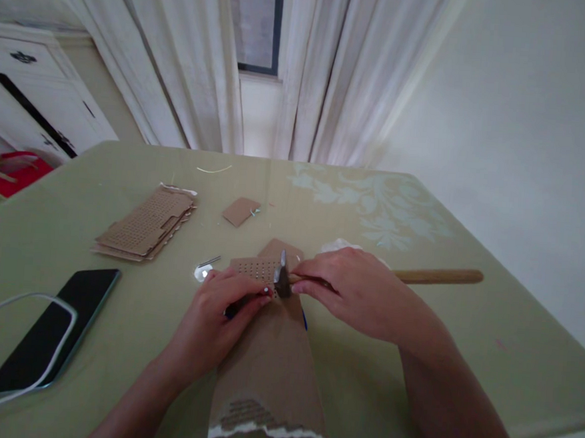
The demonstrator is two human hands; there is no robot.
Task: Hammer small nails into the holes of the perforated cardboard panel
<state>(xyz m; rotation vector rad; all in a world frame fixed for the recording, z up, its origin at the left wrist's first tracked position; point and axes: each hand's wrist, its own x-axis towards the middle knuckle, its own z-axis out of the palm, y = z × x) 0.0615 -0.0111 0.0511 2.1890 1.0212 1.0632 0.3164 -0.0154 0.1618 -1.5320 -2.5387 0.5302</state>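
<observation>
Cardboard, long strip, flat at desk centre; far end punched with rows of small holes, near end torn and unpunched. Left hand: grip closed on a dark slim tool, tip on the perforated patch. Right hand: grip closed on hammer just behind its head, wooden handle trailing right. Stack of punched pieces at far left, looks finished; most of this strip appears undone. Phone with cable, nail, scrap.

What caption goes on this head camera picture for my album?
Right hand holds a hammer over holed cardboard; left hand steadies a tool.
</observation>
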